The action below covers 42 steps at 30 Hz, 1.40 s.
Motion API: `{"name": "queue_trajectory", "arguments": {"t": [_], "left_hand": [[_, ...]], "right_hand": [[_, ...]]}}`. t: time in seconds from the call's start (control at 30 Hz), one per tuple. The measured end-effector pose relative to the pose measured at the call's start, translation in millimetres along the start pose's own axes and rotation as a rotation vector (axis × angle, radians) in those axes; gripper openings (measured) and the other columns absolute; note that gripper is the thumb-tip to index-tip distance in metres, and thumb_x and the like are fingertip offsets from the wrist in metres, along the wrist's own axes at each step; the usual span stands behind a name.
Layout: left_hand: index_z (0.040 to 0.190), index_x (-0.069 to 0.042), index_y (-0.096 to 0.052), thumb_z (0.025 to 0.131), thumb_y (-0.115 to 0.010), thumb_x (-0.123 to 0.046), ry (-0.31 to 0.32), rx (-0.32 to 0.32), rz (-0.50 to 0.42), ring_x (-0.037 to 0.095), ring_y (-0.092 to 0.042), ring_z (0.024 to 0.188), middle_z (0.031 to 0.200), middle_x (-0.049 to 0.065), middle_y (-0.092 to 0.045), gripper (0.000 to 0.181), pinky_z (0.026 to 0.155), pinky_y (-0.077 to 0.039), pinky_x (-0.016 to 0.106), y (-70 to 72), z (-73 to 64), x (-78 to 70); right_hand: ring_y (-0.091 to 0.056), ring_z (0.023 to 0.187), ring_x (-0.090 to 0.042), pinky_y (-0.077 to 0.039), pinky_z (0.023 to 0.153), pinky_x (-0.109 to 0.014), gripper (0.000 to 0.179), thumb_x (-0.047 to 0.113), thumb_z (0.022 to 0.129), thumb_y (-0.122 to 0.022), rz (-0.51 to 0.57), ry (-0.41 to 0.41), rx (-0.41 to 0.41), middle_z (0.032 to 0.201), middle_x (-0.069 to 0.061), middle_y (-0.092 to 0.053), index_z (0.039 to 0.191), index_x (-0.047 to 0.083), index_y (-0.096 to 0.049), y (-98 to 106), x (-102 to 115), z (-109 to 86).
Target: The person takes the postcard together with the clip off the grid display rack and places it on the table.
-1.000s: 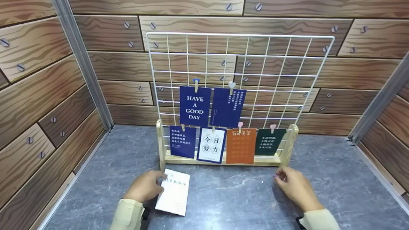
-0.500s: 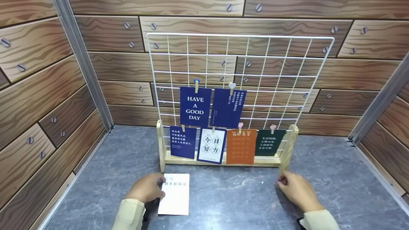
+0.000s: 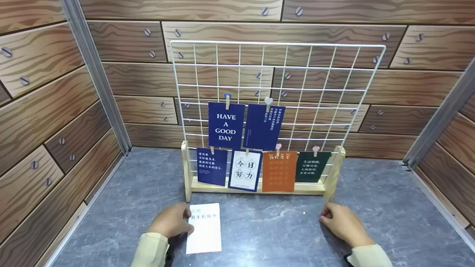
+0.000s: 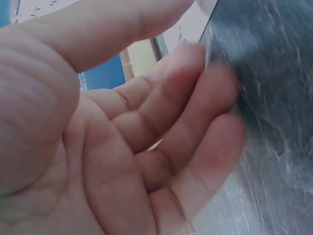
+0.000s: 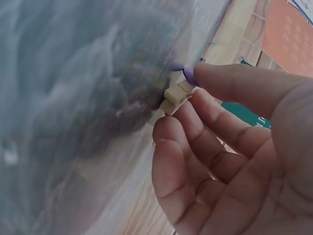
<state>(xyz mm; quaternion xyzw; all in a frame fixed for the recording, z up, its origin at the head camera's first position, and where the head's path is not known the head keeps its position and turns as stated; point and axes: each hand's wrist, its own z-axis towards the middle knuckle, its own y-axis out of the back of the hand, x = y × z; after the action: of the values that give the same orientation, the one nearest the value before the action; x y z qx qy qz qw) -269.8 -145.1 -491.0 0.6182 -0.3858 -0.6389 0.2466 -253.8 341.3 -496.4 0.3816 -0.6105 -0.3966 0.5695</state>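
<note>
My left hand (image 3: 170,221) pinches the left edge of a white card (image 3: 204,237) with dark printed characters, low over the grey tabletop. In the left wrist view its fingers are bent, and the card shows only in part past the thumb. Between the thumb and fingers of my right hand (image 3: 344,225) is a small wooden clothespin (image 5: 177,98) with a purple ornament, plain in the right wrist view but hidden by the hand in the head view. This hand is just in front of the right foot of a white wire grid rack (image 3: 326,89).
Clothespins hold two blue cards (image 3: 226,124) on the rack. Below hang a blue card (image 3: 212,174), a white card with a blue border (image 3: 245,181), an orange card (image 3: 279,178) and a green card (image 3: 313,171). The wooden base (image 3: 315,189) stands before wood-patterned walls (image 3: 141,81).
The white card has turned from a slant to nearly straight and come slightly nearer, still in my left hand. My right hand has drawn back a little toward the near side.
</note>
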Motion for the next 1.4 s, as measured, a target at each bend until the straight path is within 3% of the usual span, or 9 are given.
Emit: {"name": "queue_trajectory", "arguments": {"t": [0.1, 0.2, 0.4, 0.83, 1.1, 1.3, 1.4], "left_hand": [[0.095, -0.008, -0.066, 0.065, -0.093, -0.008, -0.039, -0.014, 0.008, 0.023, -0.056, 0.078, 0.089, 0.007, -0.063, 0.04, 0.072, -0.051, 0.045, -1.2, 0.7, 0.0], [0.098, -0.007, -0.068, 0.063, -0.094, -0.01, -0.075, -0.033, 0.034, 0.027, -0.06, 0.088, 0.097, 0.009, -0.063, 0.044, 0.082, -0.053, 0.052, -4.1, 2.1, -0.1], [0.109, -0.004, -0.073, 0.06, -0.097, -0.011, -0.076, -0.047, 0.062, 0.035, -0.063, 0.102, 0.109, 0.013, -0.064, 0.055, 0.095, -0.052, 0.058, -8.4, 3.1, 0.0], [0.112, -0.004, -0.073, 0.06, -0.096, -0.008, -0.092, -0.042, 0.077, 0.036, -0.061, 0.106, 0.112, 0.014, -0.063, 0.057, 0.096, -0.051, 0.058, -9.6, 1.2, -1.1], [0.116, 0.0, -0.072, 0.067, -0.094, -0.011, -0.067, -0.037, 0.059, 0.038, -0.064, 0.107, 0.113, 0.016, -0.066, 0.055, 0.098, -0.05, 0.06, -6.6, 3.4, -3.8], [0.12, -0.001, -0.07, 0.079, -0.088, -0.019, -0.072, -0.098, 0.067, 0.041, -0.066, 0.11, 0.119, 0.02, -0.067, 0.048, 0.096, -0.051, 0.061, -1.0, 2.5, -15.1], [0.121, -0.003, -0.069, 0.084, -0.085, -0.022, -0.106, -0.151, 0.058, 0.04, -0.066, 0.111, 0.122, 0.018, -0.067, 0.045, 0.095, -0.052, 0.06, 2.7, 1.0, -25.9]], "right_hand": [[-0.056, 0.071, -0.016, -0.046, 0.063, -0.039, 0.009, 0.014, 0.09, -0.076, 0.0, -0.001, 0.004, 0.076, 0.001, -0.062, 0.088, 0.013, -0.067, -1, 0, -1.2], [-0.055, 0.07, -0.017, -0.046, 0.062, -0.038, 0.008, 0.013, 0.09, -0.075, 0.006, -0.006, 0.011, 0.076, 0.001, -0.061, 0.088, 0.013, -0.067, -1, 0, -2.2], [-0.055, 0.07, -0.017, -0.046, 0.063, -0.038, 0.008, 0.013, 0.09, -0.075, 0.02, -0.011, 0.01, 0.076, 0.001, -0.061, 0.088, 0.013, -0.067, 0, -2, -3.1], [-0.054, 0.068, -0.016, -0.045, 0.061, -0.038, 0.011, 0.014, 0.087, -0.077, 0.033, 0.01, -0.031, 0.073, 0.002, -0.06, 0.086, 0.013, -0.066, 0, -5, -4.7], [-0.057, 0.071, -0.016, -0.048, 0.064, -0.04, 0.01, 0.013, 0.088, -0.077, 0.057, 0.003, -0.029, 0.076, 0.002, -0.064, 0.089, 0.011, -0.067, 7, -4, -5.1], [-0.057, 0.072, -0.015, -0.049, 0.067, -0.043, 0.009, 0.015, 0.089, -0.075, 0.034, 0.033, -0.071, 0.078, 0.002, -0.065, 0.089, 0.012, -0.067, 15, 0, -6.5], [-0.058, 0.074, -0.015, -0.05, 0.067, -0.043, 0.009, 0.016, 0.089, -0.074, 0.039, 0.048, -0.091, 0.081, 0.002, -0.066, 0.092, 0.011, -0.068, 19, 4, -7.5]]}}
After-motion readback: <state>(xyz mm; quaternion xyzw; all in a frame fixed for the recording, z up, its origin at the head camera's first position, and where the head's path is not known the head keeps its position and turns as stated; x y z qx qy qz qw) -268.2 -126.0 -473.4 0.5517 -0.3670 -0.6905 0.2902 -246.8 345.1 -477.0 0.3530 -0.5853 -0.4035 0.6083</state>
